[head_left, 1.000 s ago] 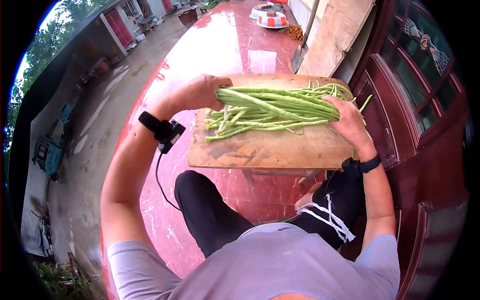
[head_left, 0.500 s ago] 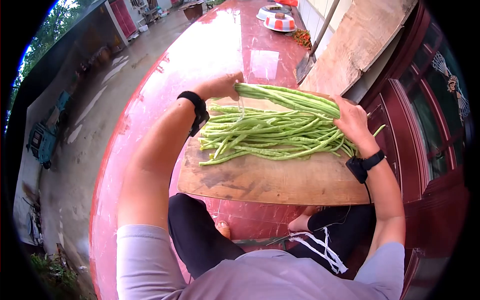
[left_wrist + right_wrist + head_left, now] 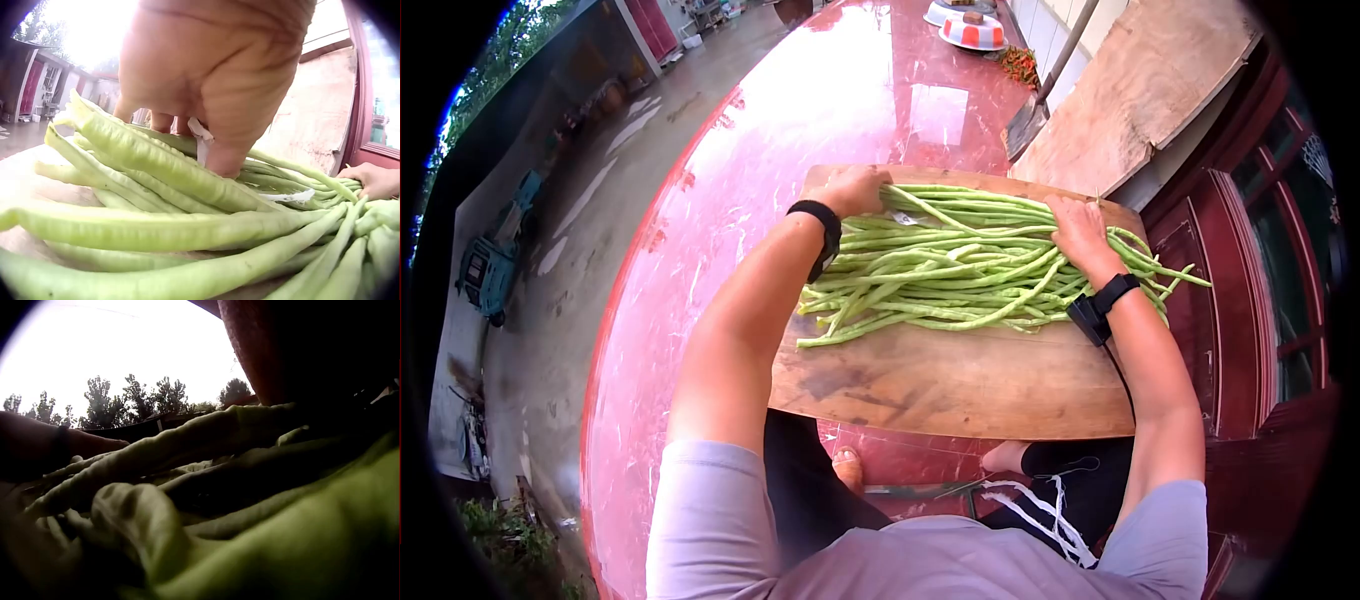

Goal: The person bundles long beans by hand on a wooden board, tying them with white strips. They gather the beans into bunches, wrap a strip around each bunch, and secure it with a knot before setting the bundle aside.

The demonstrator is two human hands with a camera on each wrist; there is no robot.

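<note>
A pile of long green beans (image 3: 940, 285) lies across a wooden board (image 3: 880, 385). At the pile's far left, my left hand (image 3: 852, 190) grips the ends of a bundle of long beans (image 3: 980, 200). My right hand (image 3: 1082, 232) holds that bundle farther right, its thumb side over the beans. In the left wrist view, fingers (image 3: 228, 153) reach down among the beans, and a white strip (image 3: 201, 140) shows between them. The right wrist view is dark, with beans (image 3: 181, 440) close to the camera and most of the hand in shadow.
A plywood sheet (image 3: 1140, 90) leans by the red door (image 3: 1230, 290) on the right. Beyond the board, a red-and-white basin (image 3: 972, 33) and red peppers (image 3: 1020, 67) sit on the red floor (image 3: 800, 120). White strings (image 3: 1050, 520) lie over a dark trouser leg.
Both hands raised the bundle off the pile and carried it to the far side, then lowered it onto the board there. The head view has shifted, showing more of the board.
</note>
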